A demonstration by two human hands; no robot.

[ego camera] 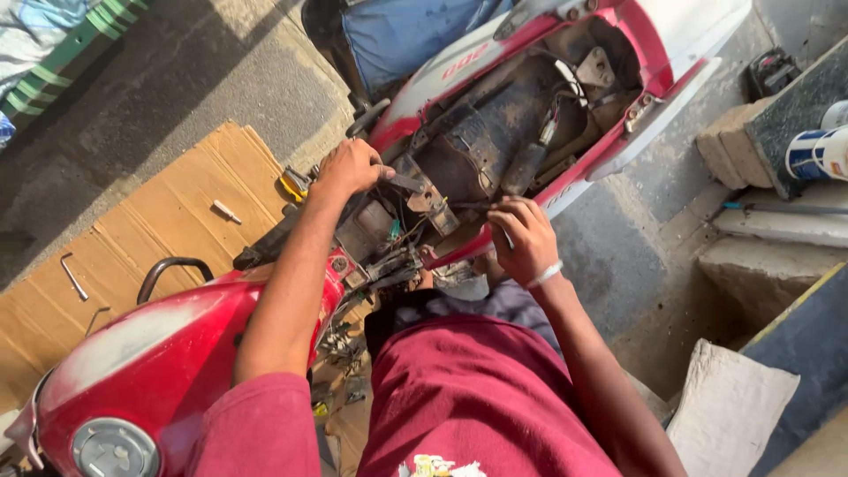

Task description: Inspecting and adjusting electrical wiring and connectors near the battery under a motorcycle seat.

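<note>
Below my maroon shirt [477, 397], I judge frame wiring underway: left hand [351, 168] clamps a bracket [408, 183], right hand [523, 238] pinches a cable [468, 206], needing careful routing.

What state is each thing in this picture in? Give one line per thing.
motorcycle: seat off, frame and wiring exposed.
fuel tank: mounted, cap closed.
left hand: gripping a part by the frame.
right hand: pinching a wire.
cardboard sheet: flat on ground, tools lying loose.
</note>
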